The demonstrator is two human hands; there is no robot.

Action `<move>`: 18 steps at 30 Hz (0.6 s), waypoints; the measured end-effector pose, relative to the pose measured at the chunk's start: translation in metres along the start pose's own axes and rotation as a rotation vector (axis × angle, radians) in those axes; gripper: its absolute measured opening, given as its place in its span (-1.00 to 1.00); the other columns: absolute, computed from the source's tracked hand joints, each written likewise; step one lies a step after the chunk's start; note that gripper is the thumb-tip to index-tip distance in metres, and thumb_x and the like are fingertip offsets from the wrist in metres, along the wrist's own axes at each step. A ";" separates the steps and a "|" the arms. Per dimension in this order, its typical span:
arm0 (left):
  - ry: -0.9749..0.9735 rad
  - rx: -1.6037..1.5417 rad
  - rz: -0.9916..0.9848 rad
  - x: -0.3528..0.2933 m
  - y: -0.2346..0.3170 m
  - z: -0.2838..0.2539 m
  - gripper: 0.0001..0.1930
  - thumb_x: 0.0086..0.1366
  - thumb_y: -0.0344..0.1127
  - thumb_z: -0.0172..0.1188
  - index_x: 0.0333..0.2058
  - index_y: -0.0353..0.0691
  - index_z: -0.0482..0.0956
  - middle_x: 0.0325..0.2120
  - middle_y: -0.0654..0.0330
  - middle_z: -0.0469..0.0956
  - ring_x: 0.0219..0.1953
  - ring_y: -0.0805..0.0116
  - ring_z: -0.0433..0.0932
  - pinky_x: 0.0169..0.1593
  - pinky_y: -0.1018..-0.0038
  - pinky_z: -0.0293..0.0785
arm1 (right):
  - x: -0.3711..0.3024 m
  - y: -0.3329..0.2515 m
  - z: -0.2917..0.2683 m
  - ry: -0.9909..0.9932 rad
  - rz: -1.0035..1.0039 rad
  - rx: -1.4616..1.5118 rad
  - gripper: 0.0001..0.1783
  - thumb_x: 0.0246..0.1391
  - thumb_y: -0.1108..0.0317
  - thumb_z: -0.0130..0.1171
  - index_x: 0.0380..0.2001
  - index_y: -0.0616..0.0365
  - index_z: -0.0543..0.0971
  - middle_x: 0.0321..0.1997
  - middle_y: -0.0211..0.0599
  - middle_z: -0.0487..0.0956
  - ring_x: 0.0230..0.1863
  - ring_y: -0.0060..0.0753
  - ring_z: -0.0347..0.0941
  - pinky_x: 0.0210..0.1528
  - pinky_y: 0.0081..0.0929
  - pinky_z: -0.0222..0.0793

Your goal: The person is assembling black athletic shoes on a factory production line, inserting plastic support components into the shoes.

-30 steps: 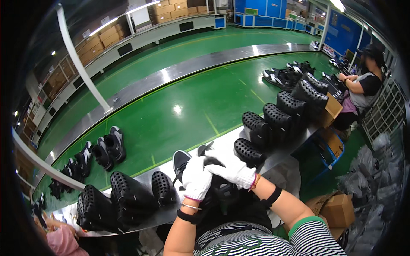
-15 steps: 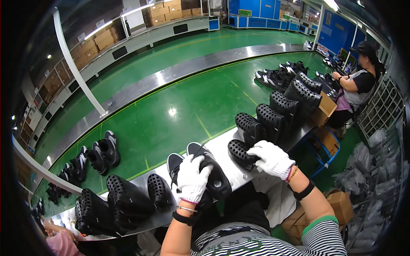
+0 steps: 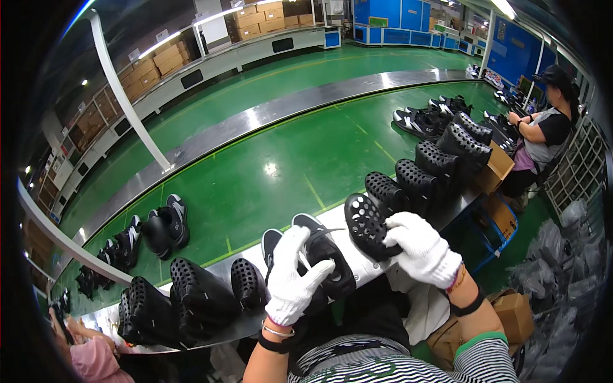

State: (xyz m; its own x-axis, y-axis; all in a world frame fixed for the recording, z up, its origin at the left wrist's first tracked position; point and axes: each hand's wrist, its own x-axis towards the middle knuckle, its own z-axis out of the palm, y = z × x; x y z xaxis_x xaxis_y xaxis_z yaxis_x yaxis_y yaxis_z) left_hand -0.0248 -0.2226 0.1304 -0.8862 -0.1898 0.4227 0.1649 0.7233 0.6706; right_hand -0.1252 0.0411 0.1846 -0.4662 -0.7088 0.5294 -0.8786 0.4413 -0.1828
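My left hand (image 3: 295, 279), in a white knit glove, grips a black shoe (image 3: 338, 260) by its collar, thumb reaching over the opening. Another shoe (image 3: 271, 241) lies alongside, mostly covered by that hand. Between finger and thumb my gloved right hand (image 3: 423, 247) holds a black perforated shoe insert (image 3: 364, 220) by its edge, tilted up so light shows through its holes. It is just right of the shoe. Several similar inserts stand nearby, such as a single one (image 3: 248, 282) left of my left hand and a row (image 3: 415, 182) beyond my right.
A narrow white and metal bench (image 3: 367, 271) runs before me. Past it, dark shoes (image 3: 167, 226) rest on a green surface. A co-worker (image 3: 543, 124) sits at the far right; a pink sleeve (image 3: 96, 360) shows lower left. Cardboard boxes (image 3: 511, 316) and plastic bags (image 3: 549, 268) lie at right.
My right hand has raised and tilted the perforated insert off the bench. My left thumb has moved across the shoe's opening. The whole view has shifted slightly.
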 end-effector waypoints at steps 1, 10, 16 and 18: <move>-0.019 -0.492 -0.099 0.003 0.010 0.002 -0.12 0.09 -0.10 0.48 0.34 -0.25 0.29 0.33 -0.14 0.28 0.36 0.01 0.31 0.39 0.16 0.23 | 0.005 -0.011 -0.003 0.040 -0.054 0.124 -0.57 -0.34 0.55 0.34 -0.26 0.10 0.56 -0.09 -0.10 0.53 -0.08 0.07 0.50 -0.06 -0.11 0.46; 0.180 -1.325 -0.451 -0.003 0.024 -0.002 -0.73 0.40 -0.20 0.16 -0.06 -0.25 0.54 -0.18 0.19 0.59 -0.19 0.47 0.56 -0.06 0.49 0.51 | 0.010 -0.089 0.037 0.019 0.183 0.815 -0.33 0.03 0.25 0.43 0.19 0.27 0.46 0.05 0.01 0.59 0.10 0.07 0.52 0.16 -0.15 0.42; 0.159 -0.791 -0.442 -0.009 0.033 0.013 -0.49 0.44 -0.18 0.20 0.22 -0.37 0.36 -0.08 0.17 0.55 -0.12 0.44 0.52 -0.04 0.45 0.51 | 0.004 -0.099 0.066 0.257 0.390 0.706 -0.45 -0.01 0.42 0.44 0.07 0.28 0.53 0.00 -0.10 0.61 0.03 -0.24 0.58 0.12 -0.37 0.48; 0.170 -0.843 -0.386 -0.010 0.025 0.015 -0.60 0.48 -0.19 0.14 0.13 -0.35 0.47 -0.14 0.13 0.59 -0.16 0.39 0.57 -0.06 0.44 0.53 | 0.007 -0.092 0.044 0.258 0.574 0.761 -0.54 -0.02 0.48 0.41 0.00 0.27 0.57 -0.06 -0.18 0.62 -0.04 -0.38 0.58 0.05 -0.43 0.50</move>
State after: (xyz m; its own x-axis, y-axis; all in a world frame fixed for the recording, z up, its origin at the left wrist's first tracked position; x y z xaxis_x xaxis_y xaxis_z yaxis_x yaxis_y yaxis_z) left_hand -0.0185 -0.1925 0.1335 -0.8810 -0.4582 0.1176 0.1905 -0.1162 0.9748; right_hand -0.0524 -0.0280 0.1686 -0.8849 -0.3161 0.3420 -0.4012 0.1446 -0.9045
